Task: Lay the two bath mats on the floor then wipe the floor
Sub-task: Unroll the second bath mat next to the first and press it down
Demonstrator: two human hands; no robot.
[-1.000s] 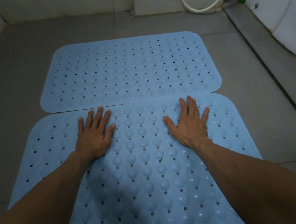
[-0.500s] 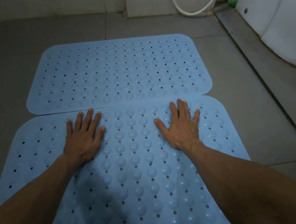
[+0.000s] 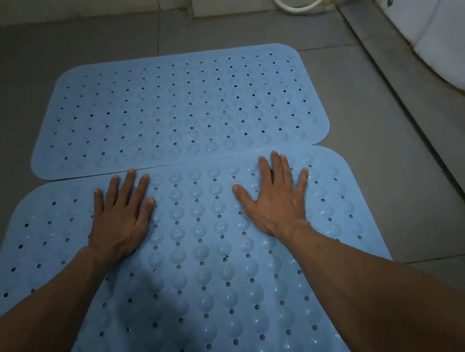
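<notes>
Both hands, left hand [image 3: 122,217] and right hand [image 3: 275,196], lie flat and spread on the near bath mat [image 3: 198,272], which wants firm, even pressing beside the far bath mat [image 3: 175,108].

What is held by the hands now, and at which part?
Nothing is held. The left hand and the right hand lie flat, fingers straight, pressing on the near mat close to its far edge.
</notes>
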